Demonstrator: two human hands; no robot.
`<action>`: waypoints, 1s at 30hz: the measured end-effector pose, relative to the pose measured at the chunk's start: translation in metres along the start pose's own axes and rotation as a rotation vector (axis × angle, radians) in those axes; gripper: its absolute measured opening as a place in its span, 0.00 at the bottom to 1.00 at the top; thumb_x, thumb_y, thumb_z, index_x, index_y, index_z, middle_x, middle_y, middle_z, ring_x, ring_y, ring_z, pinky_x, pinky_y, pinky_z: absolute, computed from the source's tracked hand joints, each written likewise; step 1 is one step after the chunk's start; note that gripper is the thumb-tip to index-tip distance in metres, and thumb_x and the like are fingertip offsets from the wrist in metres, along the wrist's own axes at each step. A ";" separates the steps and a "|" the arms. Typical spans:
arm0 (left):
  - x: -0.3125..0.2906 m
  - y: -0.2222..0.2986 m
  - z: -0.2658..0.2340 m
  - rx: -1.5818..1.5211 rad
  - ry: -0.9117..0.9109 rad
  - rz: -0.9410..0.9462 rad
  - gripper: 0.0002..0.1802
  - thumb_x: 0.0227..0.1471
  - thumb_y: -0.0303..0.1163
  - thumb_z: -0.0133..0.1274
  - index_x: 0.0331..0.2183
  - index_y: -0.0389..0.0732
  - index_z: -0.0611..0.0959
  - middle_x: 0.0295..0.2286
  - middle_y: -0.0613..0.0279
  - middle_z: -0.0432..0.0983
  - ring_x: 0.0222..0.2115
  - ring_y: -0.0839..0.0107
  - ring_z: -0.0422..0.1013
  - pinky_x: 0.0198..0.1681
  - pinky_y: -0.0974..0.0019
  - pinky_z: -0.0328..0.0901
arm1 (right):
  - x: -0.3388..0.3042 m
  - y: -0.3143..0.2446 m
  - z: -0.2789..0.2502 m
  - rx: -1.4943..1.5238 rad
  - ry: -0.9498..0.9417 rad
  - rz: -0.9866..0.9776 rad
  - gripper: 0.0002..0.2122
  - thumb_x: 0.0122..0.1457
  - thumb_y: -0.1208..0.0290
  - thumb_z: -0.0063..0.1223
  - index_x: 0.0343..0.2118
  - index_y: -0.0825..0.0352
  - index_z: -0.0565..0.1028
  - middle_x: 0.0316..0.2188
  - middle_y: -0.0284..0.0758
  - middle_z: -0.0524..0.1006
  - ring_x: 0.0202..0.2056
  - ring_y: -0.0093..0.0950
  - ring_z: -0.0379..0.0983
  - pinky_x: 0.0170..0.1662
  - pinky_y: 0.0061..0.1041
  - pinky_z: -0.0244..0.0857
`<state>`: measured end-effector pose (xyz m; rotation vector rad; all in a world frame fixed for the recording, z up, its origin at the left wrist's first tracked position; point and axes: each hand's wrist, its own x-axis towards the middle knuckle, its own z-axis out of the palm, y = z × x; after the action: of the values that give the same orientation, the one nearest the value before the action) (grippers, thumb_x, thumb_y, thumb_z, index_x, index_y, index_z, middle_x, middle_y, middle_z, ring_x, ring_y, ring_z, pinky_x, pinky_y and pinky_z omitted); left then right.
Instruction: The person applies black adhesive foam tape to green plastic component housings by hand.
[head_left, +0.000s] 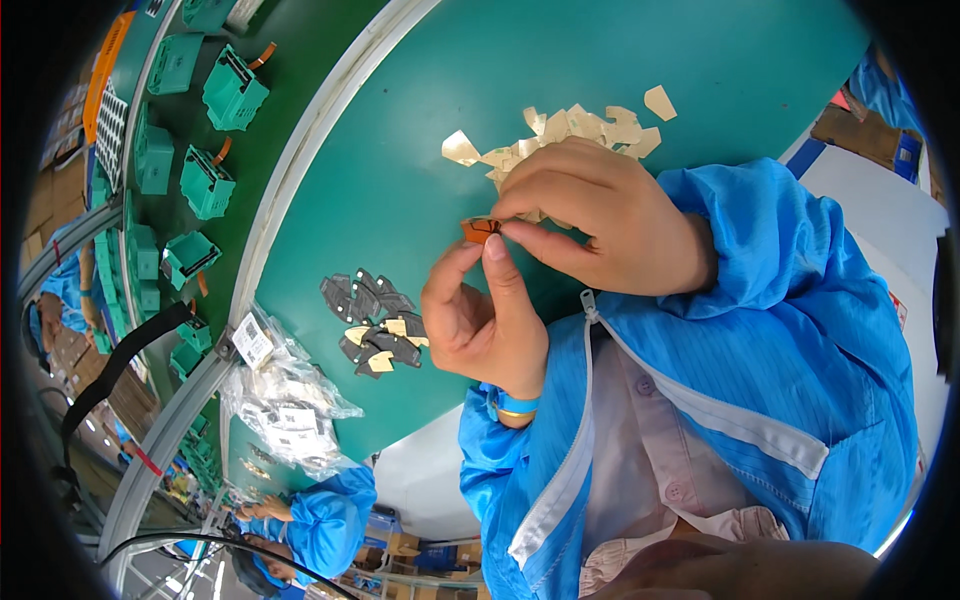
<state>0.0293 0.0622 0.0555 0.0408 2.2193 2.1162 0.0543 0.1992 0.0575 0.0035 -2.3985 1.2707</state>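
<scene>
A small flat orange piece with dark lines (478,230), looking like a bit of flex circuit, is pinched between the thumb and index finger of my left hand (490,325). From the other side, the thumb and index finger of my right hand (610,215) close on its right edge; whether they hold a thin film there is too small to tell. Just beyond my right hand lies a heap of pale cream cut pieces (590,125), partly hidden by it. Left of my left hand, several black moulded parts (375,310) lie in a cluster, some with cream pieces on them.
Clear plastic bags with white labels (295,410) lie at the green table's (400,120) left edge. Past a metal rail (290,160) stand several teal bins (207,185), some with orange strips. A black cable (120,360) hangs at left. A co-worker in blue (320,520) sits at lower left.
</scene>
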 end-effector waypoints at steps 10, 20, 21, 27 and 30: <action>-0.001 -0.007 -0.003 0.116 -0.032 0.295 0.09 0.51 0.16 0.58 0.37 0.30 0.78 0.34 0.50 0.78 0.35 0.67 0.75 0.41 0.67 0.69 | 0.003 -0.002 0.001 0.164 -0.036 0.158 0.07 0.48 0.82 0.59 0.31 0.67 0.76 0.30 0.35 0.79 0.32 0.31 0.76 0.35 0.26 0.70; -0.005 -0.002 0.001 -0.212 0.056 0.021 0.09 0.56 0.22 0.55 0.39 0.33 0.75 0.36 0.49 0.78 0.38 0.68 0.75 0.47 0.65 0.68 | 0.004 -0.005 0.001 0.840 -0.091 0.738 0.03 0.56 0.81 0.52 0.32 0.70 0.71 0.30 0.30 0.73 0.33 0.19 0.70 0.41 0.21 0.66; -0.004 -0.002 0.000 -0.214 0.052 0.026 0.09 0.56 0.22 0.55 0.39 0.33 0.75 0.36 0.49 0.78 0.38 0.68 0.75 0.47 0.65 0.68 | 0.003 -0.003 0.002 0.960 -0.024 0.772 0.03 0.56 0.81 0.53 0.32 0.70 0.71 0.30 0.30 0.73 0.33 0.19 0.70 0.40 0.21 0.65; 0.000 0.001 -0.004 -0.220 0.170 0.109 0.11 0.54 0.22 0.57 0.40 0.36 0.74 0.36 0.52 0.78 0.38 0.65 0.74 0.45 0.66 0.67 | 0.001 0.003 -0.015 0.721 -0.228 0.589 0.05 0.56 0.81 0.53 0.34 0.69 0.69 0.30 0.32 0.71 0.33 0.22 0.68 0.39 0.23 0.64; 0.008 -0.010 -0.021 0.287 0.109 0.640 0.10 0.50 0.24 0.61 0.37 0.41 0.80 0.36 0.58 0.77 0.40 0.63 0.72 0.47 0.59 0.66 | 0.001 0.006 -0.026 0.305 -0.279 0.304 0.06 0.54 0.82 0.53 0.34 0.68 0.70 0.32 0.34 0.69 0.36 0.27 0.68 0.42 0.25 0.63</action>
<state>0.0203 0.0413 0.0458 0.7636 2.8430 2.0509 0.0622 0.2235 0.0658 -0.1040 -2.4730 1.8790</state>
